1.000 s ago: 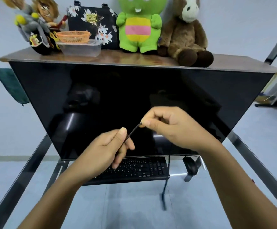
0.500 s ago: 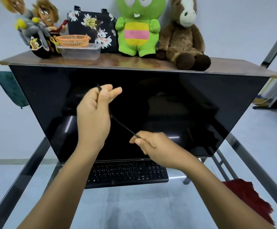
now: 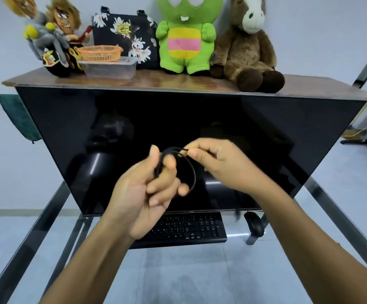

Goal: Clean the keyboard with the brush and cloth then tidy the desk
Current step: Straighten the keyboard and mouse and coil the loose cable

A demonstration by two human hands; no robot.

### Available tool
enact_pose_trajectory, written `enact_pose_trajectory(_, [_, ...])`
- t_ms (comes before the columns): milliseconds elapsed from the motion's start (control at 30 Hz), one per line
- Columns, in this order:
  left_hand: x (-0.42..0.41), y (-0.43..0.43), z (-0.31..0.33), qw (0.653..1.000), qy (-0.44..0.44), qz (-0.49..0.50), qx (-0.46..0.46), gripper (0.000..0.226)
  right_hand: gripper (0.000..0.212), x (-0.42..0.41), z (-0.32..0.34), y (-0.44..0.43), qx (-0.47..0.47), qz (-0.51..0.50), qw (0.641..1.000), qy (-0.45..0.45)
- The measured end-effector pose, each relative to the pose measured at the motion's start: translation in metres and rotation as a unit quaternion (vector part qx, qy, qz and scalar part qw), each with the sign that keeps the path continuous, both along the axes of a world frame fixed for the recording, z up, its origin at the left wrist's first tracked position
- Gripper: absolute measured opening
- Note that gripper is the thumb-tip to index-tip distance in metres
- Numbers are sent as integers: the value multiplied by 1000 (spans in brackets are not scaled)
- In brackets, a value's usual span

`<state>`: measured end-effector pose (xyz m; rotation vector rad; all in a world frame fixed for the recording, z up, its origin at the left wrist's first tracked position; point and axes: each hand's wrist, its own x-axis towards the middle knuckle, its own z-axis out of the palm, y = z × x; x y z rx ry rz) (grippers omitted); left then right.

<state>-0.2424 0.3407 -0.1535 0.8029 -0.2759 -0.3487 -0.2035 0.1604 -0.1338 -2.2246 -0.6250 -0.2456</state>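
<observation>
left hand (image 3: 149, 189) curled, cable (image 3: 192, 172) looped round fingers (blurred) | right hand (image 3: 217, 163) pinching cable end

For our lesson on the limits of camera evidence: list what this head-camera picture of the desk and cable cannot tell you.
- Left part of the keyboard: hidden by the left hand and forearm.
- Where the cable runs lower down: lost behind the right hand and against the dark monitor.
- Key legends: too small.
- Brush: none in view.
- Green cloth: partly hidden by the monitor.
</observation>
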Motion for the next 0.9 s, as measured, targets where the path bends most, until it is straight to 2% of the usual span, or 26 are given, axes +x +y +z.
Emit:
enact_pose_trajectory(100, [10, -3, 8, 993, 5, 93, -79, 36, 19, -11, -18, 19, -67, -6, 996, 61])
enact_pose_trajectory(167, [22, -6, 1, 983, -8, 180, -37, 32, 23, -22, -25, 29, -154, 24, 983, 97])
enact_pose_trajectory(233, [33, -7, -11, 958, -53, 259, 113, 29, 29, -31, -28, 33, -253, 42, 962, 91])
enact_pose_trajectory(300, [36, -9, -22, 892, -147, 292, 312, 26, 27, -37, -22, 32, -318, 29, 947, 25])
enact_pose_trajectory(367, [33, -10, -31, 822, -221, 251, 461, 29, 19, -38, -9, 25, -300, 28, 953, -19])
enact_pose_trajectory(400, [30, -10, -34, 809, -229, 206, 501, 34, 14, -37, -3, 20, -273, 37, 961, -22])
enact_pose_trajectory(433, [27, -10, -37, 821, -213, 148, 509, 38, 9, -35, 3, 14, -235, 47, 971, -16])
enact_pose_trajectory(500, [19, -12, -38, 881, -139, 31, 451, 42, 8, -29, 11, 2, -133, 55, 989, 17])
enact_pose_trajectory(567, [13, -14, -34, 939, -53, -53, 335, 44, 9, -21, 10, -7, -29, 50, 997, 58])
enact_pose_trajectory(633, [12, -14, -29, 969, 19, -120, 214, 44, 10, -14, 1, -9, 60, 56, 991, 105])
enact_pose_trajectory(700, [15, -12, -28, 975, 63, -177, 118, 43, 16, -11, -15, -6, 178, 56, 966, 177])
enact_pose_trajectory(767, [19, -9, -30, 972, 86, -213, 38, 42, 21, -10, -30, 0, 285, 55, 925, 243])
enact_pose_trajectory(833, [22, -8, -34, 970, 106, -219, -19, 48, 22, -13, -43, 9, 347, 58, 891, 287])
enact_pose_trajectory(900, [22, -9, -37, 973, 114, -197, -37, 55, 22, -17, -50, 17, 387, 45, 858, 335])
